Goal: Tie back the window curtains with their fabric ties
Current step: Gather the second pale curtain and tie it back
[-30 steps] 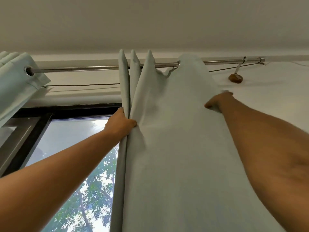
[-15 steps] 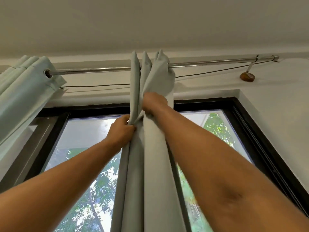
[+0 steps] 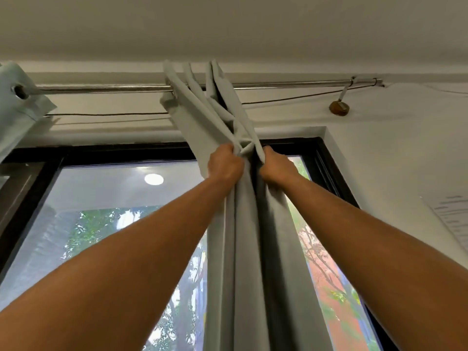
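Note:
A pale grey-green curtain (image 3: 243, 249) hangs bunched into narrow folds from a metal rod (image 3: 101, 88), in front of the right part of the window. My left hand (image 3: 224, 164) grips the folds from the left, just below the rod. My right hand (image 3: 276, 167) grips them from the right at the same height. The cloth pinches together between the two fists and fans out above them. A second curtain (image 3: 17, 107) of the same colour is gathered at the far left end of the rod. No fabric tie is in view.
The black window frame (image 3: 326, 168) borders the glass, with trees outside. A thin cable (image 3: 291, 98) runs along the wall under the rod to a brown wall mount (image 3: 338, 107). A sheet of paper (image 3: 453, 219) is on the right wall.
The spread curtain was swept leftward by my right hand and gathered into a narrow bundle. Both hands now clutch it side by side, and the bundle has shifted right along the rod.

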